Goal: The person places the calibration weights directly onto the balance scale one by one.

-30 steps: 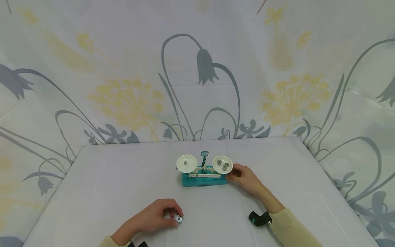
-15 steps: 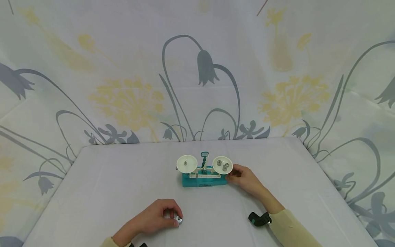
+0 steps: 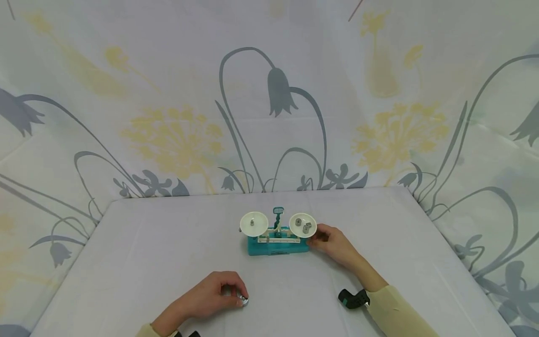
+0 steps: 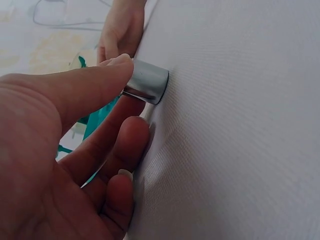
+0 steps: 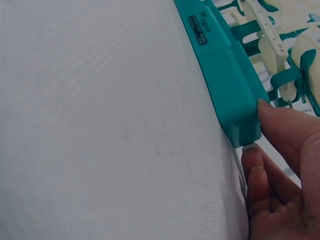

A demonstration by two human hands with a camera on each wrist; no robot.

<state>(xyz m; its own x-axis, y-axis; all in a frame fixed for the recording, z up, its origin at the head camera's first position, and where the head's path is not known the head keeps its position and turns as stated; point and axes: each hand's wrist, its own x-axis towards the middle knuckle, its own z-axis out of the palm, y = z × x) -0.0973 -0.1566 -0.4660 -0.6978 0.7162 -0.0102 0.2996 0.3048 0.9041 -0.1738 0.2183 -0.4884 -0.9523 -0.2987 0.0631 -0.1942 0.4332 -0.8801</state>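
Note:
A small shiny metal weight (image 3: 243, 301) stands on the white table (image 3: 147, 252) near the front edge. My left hand (image 3: 230, 293) pinches it, with the thumb (image 4: 95, 82) lying on the weight (image 4: 147, 88) and the other fingers curled below. A teal balance scale (image 3: 278, 246) sits mid-table with two white pans. The left pan (image 3: 254, 223) carries one weight and the right pan (image 3: 302, 225) carries two. My right hand (image 3: 316, 238) grips the right end of the scale's base (image 5: 227, 85), thumb (image 5: 282, 122) on its top corner and fingers curled beside it.
A black wrist-camera mount (image 3: 353, 298) sits on the right forearm. A floral cloth (image 3: 269, 103) hangs behind and around the table. White table surface stretches to the left and right of the scale.

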